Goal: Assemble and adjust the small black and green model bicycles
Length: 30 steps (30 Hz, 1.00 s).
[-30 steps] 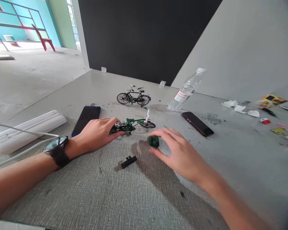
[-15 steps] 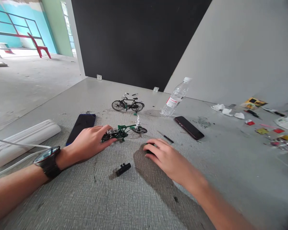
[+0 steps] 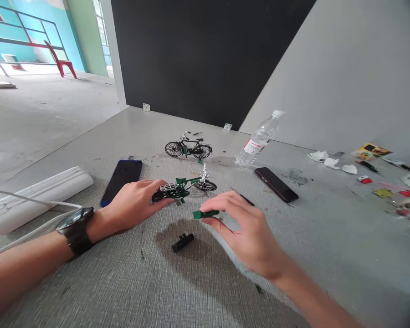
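My left hand [image 3: 136, 200] pinches the rear wheel end of a small green model bicycle [image 3: 180, 187] with silver rack and handlebars. The bicycle's front wheel points right. Between the thumb and fingers of my right hand [image 3: 241, 223] is a small green and black piece [image 3: 197, 214], held above the table; its kind I cannot make out. On the table below lies a short black bar-shaped piece with a clip [image 3: 183, 243]. Behind my right fingers shows part of a thin dark-handled tool [image 3: 247, 200]. A black model bicycle [image 3: 188, 148] stands farther back.
A blue-edged phone [image 3: 123, 180] and a white case with cables [image 3: 54, 193] lie left. A clear bottle [image 3: 258, 142] stands behind another phone [image 3: 276, 184]. Small coloured parts [image 3: 384, 193] and white scraps [image 3: 331, 162] are far right. A black panel [image 3: 205, 59] rises behind.
My right hand has lifted the green and black piece off the table, turning so that its green end shows. My left hand stays on the green bicycle. The whole view has shifted slightly.
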Motion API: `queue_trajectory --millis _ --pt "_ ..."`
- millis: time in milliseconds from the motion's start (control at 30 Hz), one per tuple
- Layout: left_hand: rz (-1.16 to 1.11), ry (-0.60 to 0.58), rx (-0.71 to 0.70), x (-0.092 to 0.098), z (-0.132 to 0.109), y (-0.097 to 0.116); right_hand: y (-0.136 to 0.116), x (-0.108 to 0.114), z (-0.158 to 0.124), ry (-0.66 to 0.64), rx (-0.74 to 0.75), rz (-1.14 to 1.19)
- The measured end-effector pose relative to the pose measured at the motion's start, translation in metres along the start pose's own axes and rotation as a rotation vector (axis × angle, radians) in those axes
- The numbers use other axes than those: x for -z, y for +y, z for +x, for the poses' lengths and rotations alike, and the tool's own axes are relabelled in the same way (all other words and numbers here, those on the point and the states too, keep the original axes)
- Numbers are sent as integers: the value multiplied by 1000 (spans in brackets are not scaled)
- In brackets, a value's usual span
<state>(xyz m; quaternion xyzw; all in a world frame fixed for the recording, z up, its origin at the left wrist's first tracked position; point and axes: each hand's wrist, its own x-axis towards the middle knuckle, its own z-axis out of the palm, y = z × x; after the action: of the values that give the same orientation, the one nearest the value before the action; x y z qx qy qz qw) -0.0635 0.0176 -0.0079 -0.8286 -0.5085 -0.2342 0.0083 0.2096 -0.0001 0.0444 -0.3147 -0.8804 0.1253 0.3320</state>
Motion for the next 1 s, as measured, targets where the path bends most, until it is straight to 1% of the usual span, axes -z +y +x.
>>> queue_trajectory --millis 133,233,367,500,800,1000 --pt "-20 15 -4 -1 -1 3 -13 -12 19 -14 123 -72" --pt "-19 11 -43 -1 -2 2 -15 -22 31 -16 220 -225" --pt "-60 -31 -106 0 -4 -3 -15 -33 42 21 340 -458" --pt "-86 -29 -115 0 -5 -3 -16 -36 45 20 347 -556" --pt "-87 9 -120 -1 -5 -2 -12 -36 43 39 350 -540" --pt "-57 19 -121 -3 -5 -3 -6 -43 40 119 323 -524"
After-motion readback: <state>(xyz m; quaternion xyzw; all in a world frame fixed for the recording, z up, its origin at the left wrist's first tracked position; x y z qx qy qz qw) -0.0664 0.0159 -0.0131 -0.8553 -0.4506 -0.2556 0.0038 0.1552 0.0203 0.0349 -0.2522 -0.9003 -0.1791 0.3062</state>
